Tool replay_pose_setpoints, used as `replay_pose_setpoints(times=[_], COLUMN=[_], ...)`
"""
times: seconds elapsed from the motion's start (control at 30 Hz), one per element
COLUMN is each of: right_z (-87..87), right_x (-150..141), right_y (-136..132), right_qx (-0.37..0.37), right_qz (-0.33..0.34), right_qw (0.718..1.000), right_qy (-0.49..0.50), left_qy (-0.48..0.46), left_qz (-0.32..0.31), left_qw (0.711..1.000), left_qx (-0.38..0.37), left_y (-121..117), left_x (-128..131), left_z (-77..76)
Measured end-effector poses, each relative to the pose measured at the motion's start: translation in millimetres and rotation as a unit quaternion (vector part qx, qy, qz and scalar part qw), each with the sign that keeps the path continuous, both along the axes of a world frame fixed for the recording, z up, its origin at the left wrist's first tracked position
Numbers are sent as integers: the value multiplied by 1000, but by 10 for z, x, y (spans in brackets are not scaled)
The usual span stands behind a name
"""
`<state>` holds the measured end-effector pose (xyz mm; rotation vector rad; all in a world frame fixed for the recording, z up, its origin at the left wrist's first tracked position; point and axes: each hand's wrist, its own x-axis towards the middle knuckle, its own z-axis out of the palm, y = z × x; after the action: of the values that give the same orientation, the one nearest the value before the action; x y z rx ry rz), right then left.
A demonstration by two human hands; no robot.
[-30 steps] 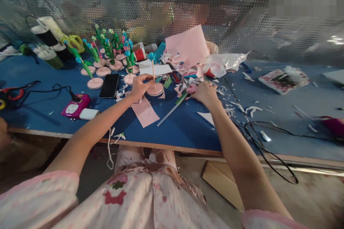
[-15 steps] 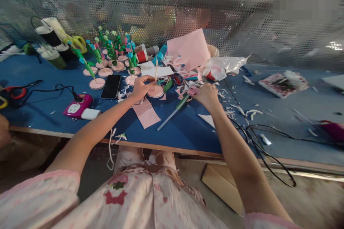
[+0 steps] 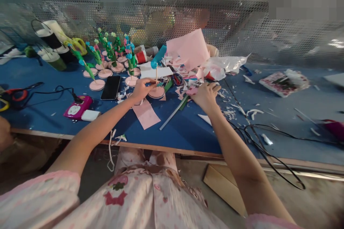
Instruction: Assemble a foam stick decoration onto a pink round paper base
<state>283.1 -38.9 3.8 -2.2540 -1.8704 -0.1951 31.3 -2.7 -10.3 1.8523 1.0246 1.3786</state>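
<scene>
My left hand (image 3: 142,90) pinches a small blue-green strip (image 3: 159,84) beside an upright wooden stick (image 3: 157,73). That stick rises from a round pink base (image 3: 156,93). Over to the right, my right hand (image 3: 206,96) lies on the tabletop with its fingers spread, its thumb side against a pink object (image 3: 192,91) that looks like a glue gun, partly hidden. A translucent glue stick (image 3: 172,116) points from it toward me, beside a green strip (image 3: 184,103). Several stick flowers (image 3: 132,62) with green leaves and blue or pale blooms stand on pink bases at the left.
A phone (image 3: 110,87), a magenta power socket (image 3: 79,107) and a pink paper rectangle (image 3: 146,113) lie nearer. Paper scraps and a large pink sheet (image 3: 188,49) pile up before the perforated metal screen (image 3: 150,18). Black cables (image 3: 262,146) loop over the right table edge.
My right hand's fingers have spread from a more curled pose over the pink object. The glue stick has shifted slightly right. My left hand stays near the wooden stick, the blue-green strip showing more clearly.
</scene>
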Motion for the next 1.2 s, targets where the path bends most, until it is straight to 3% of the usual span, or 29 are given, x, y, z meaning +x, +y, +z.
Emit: replay_pose_setpoints(times=[0.1, 0.27, 0.53, 0.93, 1.2], right_z=[41, 76, -42, -123, -287], right_x=[-130, -316, -413, -465, -458], right_y=[-92, -172, -156, -161, -78], right_qx=[54, 111, 122, 111, 165], right_qz=[-2, 49, 124, 134, 164], right_qw=[998, 991, 981, 981, 965], right_qy=[35, 51, 84, 86, 121], left_qy=[-15, -25, -13, 52, 64], left_qz=[11, 33, 21, -7, 1], left_qw=[1000, 999, 999, 998, 998], left_qx=[-3, -11, -25, -19, -21], left_y=[17, 48, 50, 32, 10], left_x=[-10, -27, -13, -20, -13], left_z=[-7, -45, -69, -115, -92])
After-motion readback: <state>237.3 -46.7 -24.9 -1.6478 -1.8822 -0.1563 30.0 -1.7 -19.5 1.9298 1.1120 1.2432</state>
